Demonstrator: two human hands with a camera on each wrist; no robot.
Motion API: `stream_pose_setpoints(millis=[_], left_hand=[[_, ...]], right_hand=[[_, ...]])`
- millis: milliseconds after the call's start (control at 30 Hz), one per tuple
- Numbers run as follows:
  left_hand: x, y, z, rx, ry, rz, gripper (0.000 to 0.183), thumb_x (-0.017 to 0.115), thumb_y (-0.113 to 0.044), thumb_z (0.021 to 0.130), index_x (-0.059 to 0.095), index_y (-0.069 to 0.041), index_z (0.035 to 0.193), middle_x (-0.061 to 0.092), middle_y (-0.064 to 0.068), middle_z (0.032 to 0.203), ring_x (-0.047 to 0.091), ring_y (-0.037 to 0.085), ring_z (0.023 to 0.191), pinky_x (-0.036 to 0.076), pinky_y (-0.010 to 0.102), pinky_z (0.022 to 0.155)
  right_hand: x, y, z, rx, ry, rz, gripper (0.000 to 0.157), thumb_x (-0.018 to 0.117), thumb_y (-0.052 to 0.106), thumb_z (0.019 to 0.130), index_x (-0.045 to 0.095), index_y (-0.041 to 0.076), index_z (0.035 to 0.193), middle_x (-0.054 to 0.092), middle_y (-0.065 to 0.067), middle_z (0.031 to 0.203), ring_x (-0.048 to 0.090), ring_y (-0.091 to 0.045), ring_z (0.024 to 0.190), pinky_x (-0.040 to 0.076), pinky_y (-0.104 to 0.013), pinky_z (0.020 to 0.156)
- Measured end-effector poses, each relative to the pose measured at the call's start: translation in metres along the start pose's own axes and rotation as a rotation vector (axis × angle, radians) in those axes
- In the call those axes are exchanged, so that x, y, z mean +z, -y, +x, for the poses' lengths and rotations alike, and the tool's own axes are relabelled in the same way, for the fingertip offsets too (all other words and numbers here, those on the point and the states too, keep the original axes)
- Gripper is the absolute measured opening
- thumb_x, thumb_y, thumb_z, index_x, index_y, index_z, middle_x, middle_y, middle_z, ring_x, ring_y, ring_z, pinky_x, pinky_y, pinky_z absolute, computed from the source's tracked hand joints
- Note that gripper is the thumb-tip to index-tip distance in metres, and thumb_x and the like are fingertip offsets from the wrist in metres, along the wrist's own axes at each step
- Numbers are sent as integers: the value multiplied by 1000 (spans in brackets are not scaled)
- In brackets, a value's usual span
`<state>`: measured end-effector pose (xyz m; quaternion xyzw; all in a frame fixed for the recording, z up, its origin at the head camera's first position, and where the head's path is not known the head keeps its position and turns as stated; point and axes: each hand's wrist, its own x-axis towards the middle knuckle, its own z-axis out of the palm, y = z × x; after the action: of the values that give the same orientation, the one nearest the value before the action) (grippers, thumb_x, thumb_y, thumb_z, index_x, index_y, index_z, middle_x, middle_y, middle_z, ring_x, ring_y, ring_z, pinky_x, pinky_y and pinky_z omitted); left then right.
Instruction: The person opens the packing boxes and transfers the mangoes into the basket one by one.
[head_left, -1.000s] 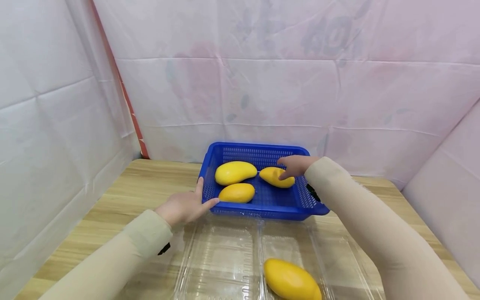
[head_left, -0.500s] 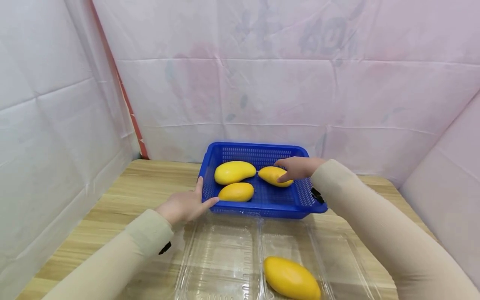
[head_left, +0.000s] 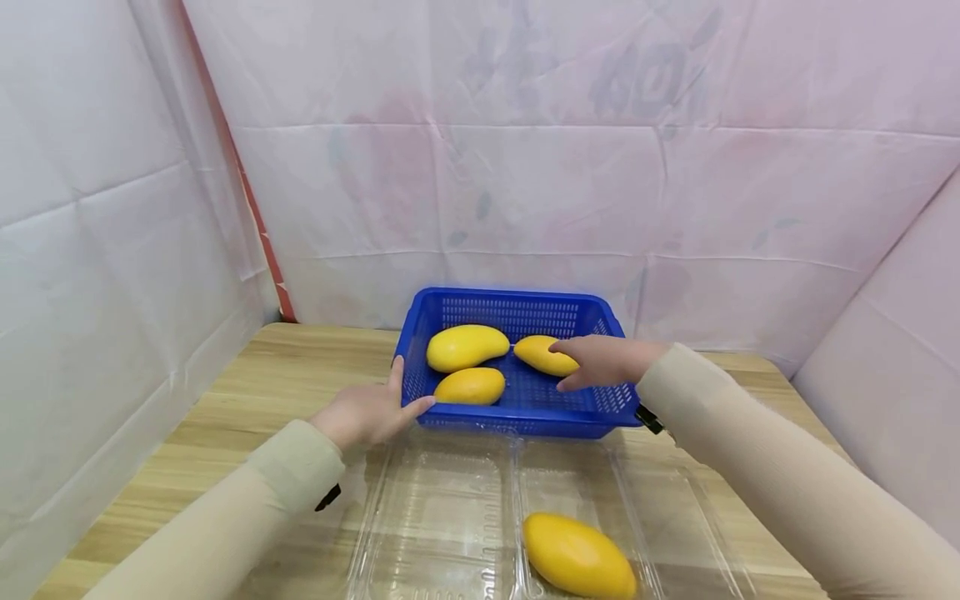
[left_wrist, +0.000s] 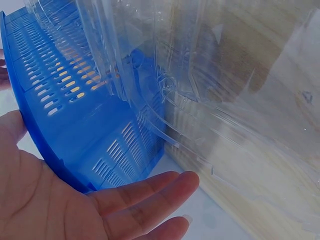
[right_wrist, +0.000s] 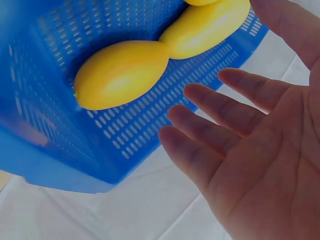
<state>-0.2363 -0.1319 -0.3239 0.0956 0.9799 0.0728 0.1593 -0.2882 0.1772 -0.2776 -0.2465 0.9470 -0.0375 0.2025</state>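
Observation:
A blue perforated basket (head_left: 517, 413) holds three yellow mangoes: a large one (head_left: 465, 348) at back left, another (head_left: 471, 387) in front of it, and a third (head_left: 534, 353) to the right. At the basket's front left corner my left hand (head_left: 366, 414) touches the rim, its fingers extended. Over the right mango hovers my right hand (head_left: 603, 360), partly covering it in the head view. In the right wrist view that hand's fingers (right_wrist: 200, 145) are spread and apart from the mangoes (right_wrist: 122, 75).
Clear plastic trays (head_left: 450, 492) lie on the wooden table (head_left: 225, 400) in front of the basket. One more mango (head_left: 577, 554) sits in the middle tray. White printed cloth (head_left: 540, 183) hangs behind and at both sides.
My right hand has drawn back slightly to the right and nearer the front, off the right mango. The mangoes stay in place within the basket. My left hand keeps its place.

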Motion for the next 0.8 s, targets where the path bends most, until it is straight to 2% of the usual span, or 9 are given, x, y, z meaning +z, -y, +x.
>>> stream_pose_setpoints(millis=[100,300,433,500,700,800], left_hand=[[2,0,1,-8,12,-6,94,17,-72,73,-7,-6,135,58,10,98,50,17,51,37,31,43],[2,1,3,-9,14,-19,98,13,-76,68,-10,-7,135,53,11,110,51,16,56,38,30,44],[1,1,5,3,3,-17,95,15,-73,71,-8,-7,135,50,13,115,52,16,59,38,30,44],[1,0,5,4,5,-14,94,16,-72,72,-8,-7,135,52,13,113,52,16,57,38,30,43],[1,1,3,3,9,-19,92,18,-70,74,-9,-6,135,58,11,98,50,17,50,36,31,41],[2,2,3,4,5,-22,92,18,-70,74,-9,-6,134,59,11,97,50,16,50,36,31,41]], right_hand=[[2,3,-9,-19,-17,-10,68,54,45,77,31,9,131,33,-13,130,29,-31,118,23,-46,93],[0,12,-30,-53,-62,-8,72,52,48,77,28,10,133,31,-14,132,28,-31,119,23,-46,93],[0,17,-45,-56,-99,-6,74,50,52,75,27,12,133,30,-13,132,27,-31,119,24,-46,92],[1,19,-51,-69,-120,-1,72,50,52,75,29,13,132,31,-12,132,27,-30,119,24,-46,92],[9,24,-61,-181,-211,-18,63,54,42,79,35,8,129,37,-9,128,32,-27,117,28,-43,91],[15,27,-66,-224,-256,-24,61,54,39,79,36,7,127,39,-8,126,35,-24,115,30,-40,90]])
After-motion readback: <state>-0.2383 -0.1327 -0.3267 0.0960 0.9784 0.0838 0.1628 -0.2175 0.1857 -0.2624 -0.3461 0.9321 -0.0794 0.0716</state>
